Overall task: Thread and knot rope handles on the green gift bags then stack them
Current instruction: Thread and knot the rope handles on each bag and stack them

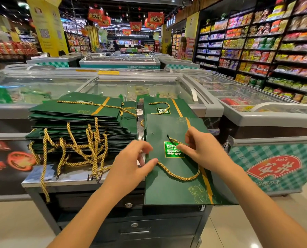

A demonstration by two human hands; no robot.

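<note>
The gift bags (174, 178) are dark green with gold stripes. Their rope handles (178, 176) are twisted gold; the freezer panel (267, 169) is teal-and-white checked

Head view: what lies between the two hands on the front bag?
The shiny green label on the bag, gold rope crossing its top; head view.

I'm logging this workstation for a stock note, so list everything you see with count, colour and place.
front bag: one, green, counter's right end
rope handle: one, gold, looped across front bag
bag stack: many, green, counter's left
gold ropes: several, hanging at bag stack's front
rear bag: one visible, green, behind front bag
counter: one, steel, under bags
freezers: several, grey, behind
snack shelves: multicoloured, right
left hand: at front bag's left edge, thumb on rope handle
right hand: pinching rope handle
</note>
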